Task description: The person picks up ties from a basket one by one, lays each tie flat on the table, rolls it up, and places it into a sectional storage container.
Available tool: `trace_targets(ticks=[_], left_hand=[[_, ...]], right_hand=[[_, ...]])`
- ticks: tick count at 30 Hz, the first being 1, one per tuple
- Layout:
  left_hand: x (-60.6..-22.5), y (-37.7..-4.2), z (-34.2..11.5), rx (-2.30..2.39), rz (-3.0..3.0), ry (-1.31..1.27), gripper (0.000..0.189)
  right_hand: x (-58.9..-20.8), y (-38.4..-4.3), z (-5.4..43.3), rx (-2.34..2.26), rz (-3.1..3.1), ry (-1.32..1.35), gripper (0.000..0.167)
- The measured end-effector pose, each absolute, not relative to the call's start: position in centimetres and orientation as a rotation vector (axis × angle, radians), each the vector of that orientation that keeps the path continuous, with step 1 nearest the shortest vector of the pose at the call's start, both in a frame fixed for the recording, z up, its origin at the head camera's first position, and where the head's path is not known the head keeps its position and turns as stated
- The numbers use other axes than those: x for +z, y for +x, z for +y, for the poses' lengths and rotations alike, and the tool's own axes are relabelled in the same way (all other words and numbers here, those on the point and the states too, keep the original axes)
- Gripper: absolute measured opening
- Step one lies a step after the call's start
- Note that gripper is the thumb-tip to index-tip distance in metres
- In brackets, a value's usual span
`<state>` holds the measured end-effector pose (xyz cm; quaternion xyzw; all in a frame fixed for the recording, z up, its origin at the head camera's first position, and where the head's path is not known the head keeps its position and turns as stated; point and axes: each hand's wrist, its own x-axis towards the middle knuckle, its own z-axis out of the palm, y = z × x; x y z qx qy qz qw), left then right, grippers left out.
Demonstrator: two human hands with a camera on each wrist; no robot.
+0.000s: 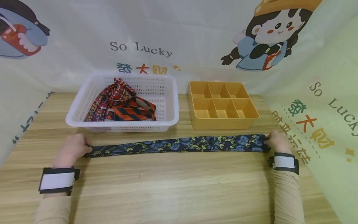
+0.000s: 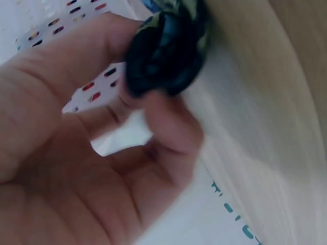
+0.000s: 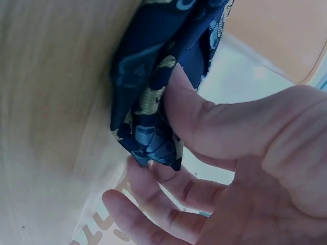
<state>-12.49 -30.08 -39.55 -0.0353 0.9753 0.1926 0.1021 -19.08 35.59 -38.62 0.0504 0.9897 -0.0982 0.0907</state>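
A navy necktie (image 1: 179, 144) with blue and yellow-green figures is stretched nearly straight across the worktop (image 1: 179, 186), just in front of a basket and a divided box. Both hands have hold of it, one at each end. The left hand (image 1: 71, 149) pinches its end between thumb and fingertip, barely parted, with the cloth bunched into a dark roll there. The right hand (image 1: 279, 142) grips the other end, thumb pressed on the folded fabric and fingers against the far side, the lower ones spread a little away.

Behind the tie's left half is the white perforated basket (image 1: 123, 124), holding an orange-and-navy striped tie (image 1: 127, 112) beside a crumpled multicoloured checked cloth (image 1: 96, 105). To its right, set apart, is the yellow box (image 1: 221, 123) with six compartments. Black-edged white bands (image 1: 57, 181) wrap both wrists above beige sleeves (image 1: 288, 196). A pale backdrop (image 1: 195, 37) reads "So Lucky".
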Motion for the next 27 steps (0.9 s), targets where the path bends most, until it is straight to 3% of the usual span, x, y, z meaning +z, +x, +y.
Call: trace_targets(ticks=[11,18,27], left_hand=[[-39.9,-12.8,-29.4,0.670,2.937,-0.027,0.009],[-40.0,-12.5,-28.6,0.667,2.994,0.001,0.024],[-39.3,-12.8,-27.6,0.641,2.860,0.011,0.027]], right_hand=[[-38.4,-18.9,35.7,-0.286,2.935,0.154,0.023],[-38.4,-18.9,35.6,-0.290,2.929,0.182,0.021],[-38.4,-19.0,35.6,-0.289,2.905,0.221,0.022]])
